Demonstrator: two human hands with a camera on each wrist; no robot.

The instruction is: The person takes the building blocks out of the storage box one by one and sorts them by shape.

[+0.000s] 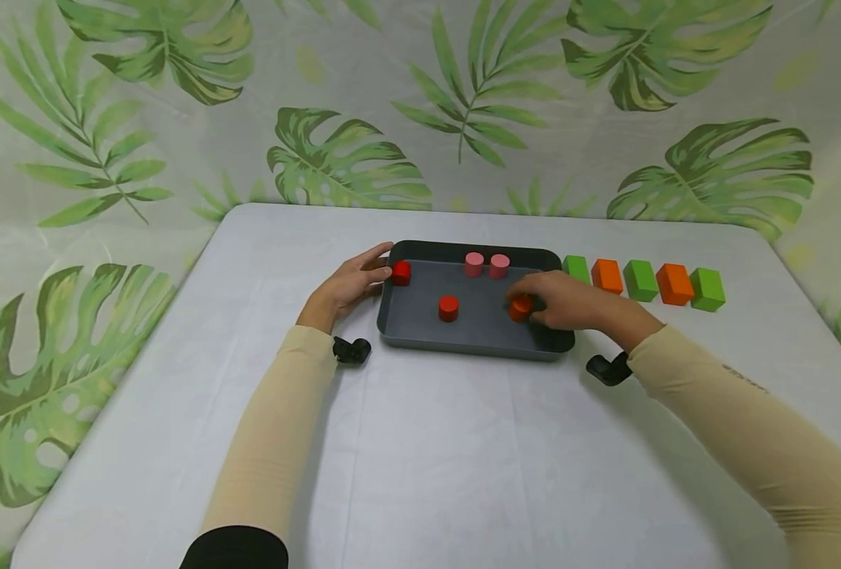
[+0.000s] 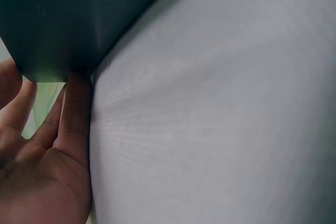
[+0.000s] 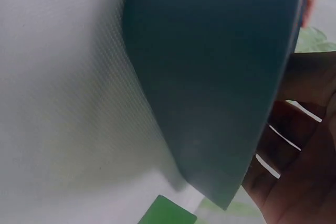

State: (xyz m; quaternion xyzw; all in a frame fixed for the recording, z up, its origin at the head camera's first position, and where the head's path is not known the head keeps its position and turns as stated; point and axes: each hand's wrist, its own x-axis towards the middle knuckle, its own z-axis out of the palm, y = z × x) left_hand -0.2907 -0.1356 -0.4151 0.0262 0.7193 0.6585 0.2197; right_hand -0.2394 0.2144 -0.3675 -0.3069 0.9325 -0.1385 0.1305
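Note:
My right hand (image 1: 552, 300) reaches over the right side of a dark grey tray (image 1: 420, 332) and pinches an orange-red cylinder (image 1: 521, 309) between thumb and fingers. In the right wrist view the tray's wall hides that cylinder, and the hand (image 3: 299, 145) shows beyond the rim. At the tray's left end is my left hand (image 1: 349, 286), its thumb close to a red cylinder (image 1: 401, 273) by the rim. The left wrist view shows its fairly straight fingers (image 2: 73, 114) against the tray's outside. Another red cylinder (image 1: 448, 308) stands mid-tray, with two pink cylinders (image 1: 473, 265) near the back wall.
Right of the tray, a row of green and orange blocks, among them a green block (image 1: 639, 280) and an orange block (image 1: 675, 284), stands on the white tabletop (image 1: 428, 442). A leaf-patterned cloth (image 1: 363, 71) hangs behind the table.

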